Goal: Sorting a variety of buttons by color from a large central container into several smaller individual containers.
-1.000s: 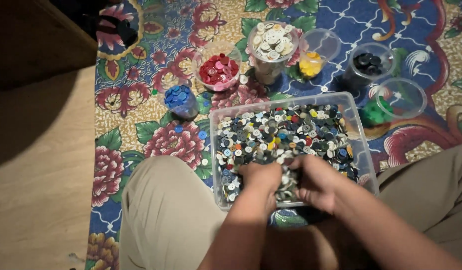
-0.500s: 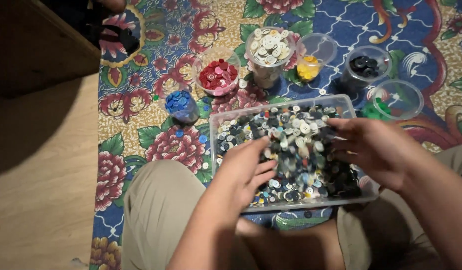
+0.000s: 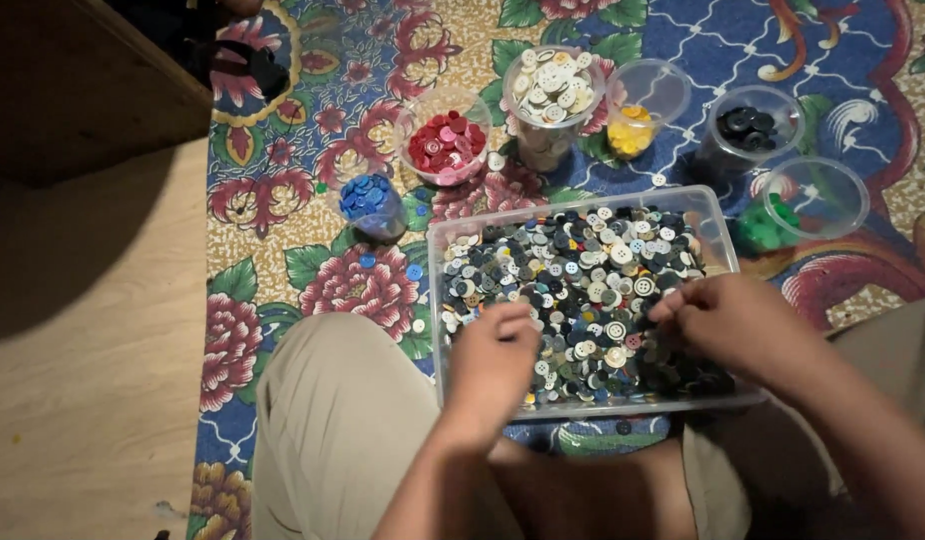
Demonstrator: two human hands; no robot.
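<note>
One clear bin (image 3: 441, 300) of mixed buttons, six clear cups (image 3: 823, 195), two hands (image 3: 493, 360).

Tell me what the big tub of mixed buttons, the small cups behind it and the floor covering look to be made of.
The rectangular clear tub looks like thin glossy plastic: the rug pattern shows through its walls. The small round clear cups seem the same see-through plastic, with a faint sheen on the rims. The flowered mat appears to be printed woven fabric or vinyl; its flat, matte surface leaves that open. The bare floor looks like pale wood laminate.
</note>
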